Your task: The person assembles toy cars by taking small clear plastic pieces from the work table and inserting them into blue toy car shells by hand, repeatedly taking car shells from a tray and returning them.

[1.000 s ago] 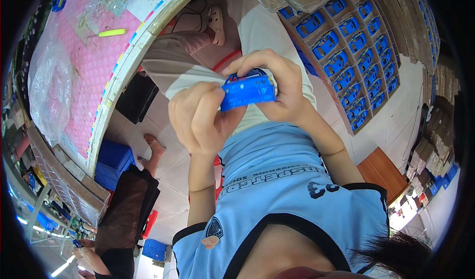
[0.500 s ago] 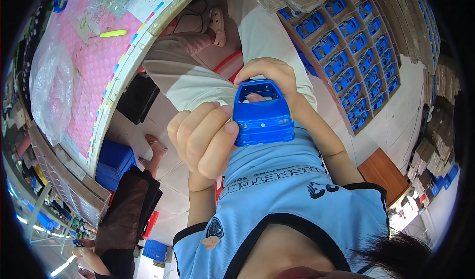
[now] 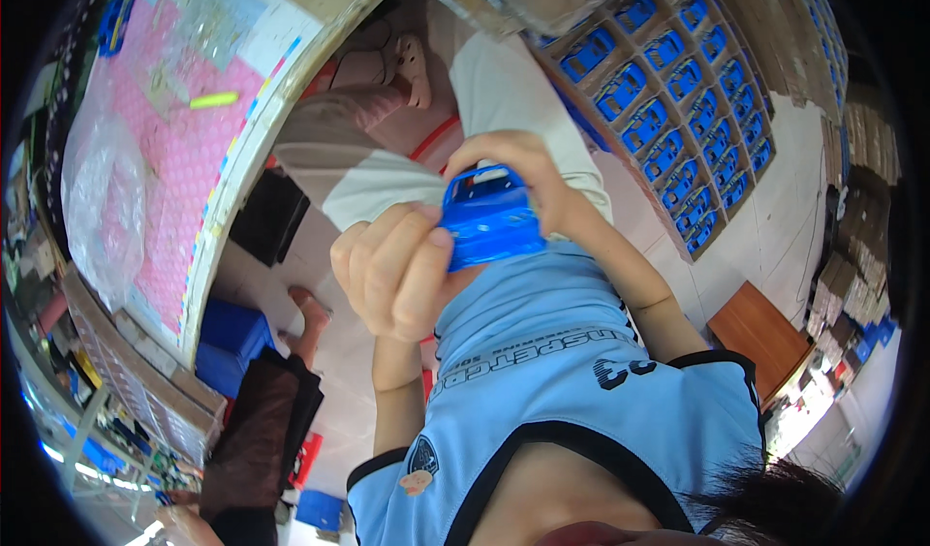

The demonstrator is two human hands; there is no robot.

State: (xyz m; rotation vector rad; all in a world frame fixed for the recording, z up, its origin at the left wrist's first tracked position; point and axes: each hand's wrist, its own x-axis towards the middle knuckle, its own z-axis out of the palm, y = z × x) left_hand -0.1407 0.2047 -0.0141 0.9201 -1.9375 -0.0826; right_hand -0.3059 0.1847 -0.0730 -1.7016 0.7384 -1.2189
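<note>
Between my hands is a blue toy car body [image 3: 492, 228], a hollow shell with an open window, tilted with one end toward me. My right hand [image 3: 513, 163] wraps round its far and right side, fingers closed on it. My left hand [image 3: 387, 265] is closed, fingers curled, the fingertips pressed at the shell's left edge. Whether a small thing is also hidden in those left fingers, I cannot tell. The shell is held above my lap, in front of my light blue shirt [image 3: 542, 323].
On the left, a table [image 3: 179, 183] with pink bubble wrap bears a clear plastic bag [image 3: 107, 207] and a yellow-green handled tool [image 3: 214, 100]. A divided carton [image 3: 635, 163] of blue toy cars stands at right. Another person's dark-clothed leg [image 3: 257, 439] and a blue crate [image 3: 232, 343] are at lower left.
The toy car body has shifted slightly left and tilted, so its end face shows at a different angle. Both hands keep their hold. The whole view has shifted a little.
</note>
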